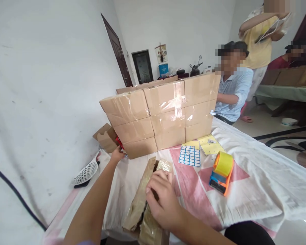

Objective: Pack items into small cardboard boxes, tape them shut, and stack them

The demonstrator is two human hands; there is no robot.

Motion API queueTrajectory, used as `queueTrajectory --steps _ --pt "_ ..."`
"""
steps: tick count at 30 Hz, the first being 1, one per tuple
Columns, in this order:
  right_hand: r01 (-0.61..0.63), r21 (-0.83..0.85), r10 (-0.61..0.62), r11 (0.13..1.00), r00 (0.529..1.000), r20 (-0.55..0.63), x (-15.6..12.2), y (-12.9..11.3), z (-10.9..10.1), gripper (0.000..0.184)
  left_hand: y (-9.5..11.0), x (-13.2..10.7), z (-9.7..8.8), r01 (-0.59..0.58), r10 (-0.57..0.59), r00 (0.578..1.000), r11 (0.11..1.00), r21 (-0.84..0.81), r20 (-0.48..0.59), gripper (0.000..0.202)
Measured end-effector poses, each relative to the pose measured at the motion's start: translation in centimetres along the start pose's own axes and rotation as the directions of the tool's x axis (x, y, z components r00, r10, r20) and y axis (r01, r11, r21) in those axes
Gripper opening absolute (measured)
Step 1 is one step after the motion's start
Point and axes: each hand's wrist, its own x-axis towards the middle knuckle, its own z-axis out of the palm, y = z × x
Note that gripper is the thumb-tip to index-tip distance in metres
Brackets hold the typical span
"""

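right fingers (153,200) over edge of open carton (140,195), left fingers (121,153) beside stacked boxes (168,117); grips unclear

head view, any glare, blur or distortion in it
Head view: white glare streaks the clear tape on the stacked boxes; head view: softer shine on the carton under the right hand; head view: the standing person looks blurred, probably from motion; head view: the brown door slants, suggesting wide-lens distortion or tilt.

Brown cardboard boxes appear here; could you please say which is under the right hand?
The creased brown cardboard box, nearest the camera, beneath the right hand; the stacked taped boxes and wall-side brown box stand farther off.
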Motion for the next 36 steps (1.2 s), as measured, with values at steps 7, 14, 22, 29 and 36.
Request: queueTrajectory --steps 7,14,22,29,36 --pt "0.12 -0.093 -0.135 0.988 0.974 -0.18 0.5 -0.2 0.9 0.014 0.6 -7.9 -3.0 -0.052 0.046 0.998 0.979 -0.197 -0.032 0.058" --pt "0.103 -0.193 -0.136 0.976 0.976 -0.168 0.2 0.0 1.1 0.02 4.3 -21.7 -7.6 -0.217 0.375 0.729 0.92 -0.326 0.573 0.074" --pt "0.346 -0.278 -0.281 0.896 0.927 0.247 -0.1 3.0 0.0 0.018 7.5 -21.4 -8.1 -0.47 0.392 0.784 0.881 0.048 0.482 0.05" --pt "0.309 -0.38 -0.195 0.872 0.931 0.309 -1.2 2.4 -0.9 0.04 9.0 -19.9 -8.1 -0.581 0.477 0.767 0.799 0.151 0.429 0.04" --pt "0.379 -0.383 -0.297 0.842 0.919 0.258 -1.2 1.7 -3.0 0.046 8.0 -20.5 -7.7 -0.626 0.596 0.762 0.778 0.052 0.253 0.033"
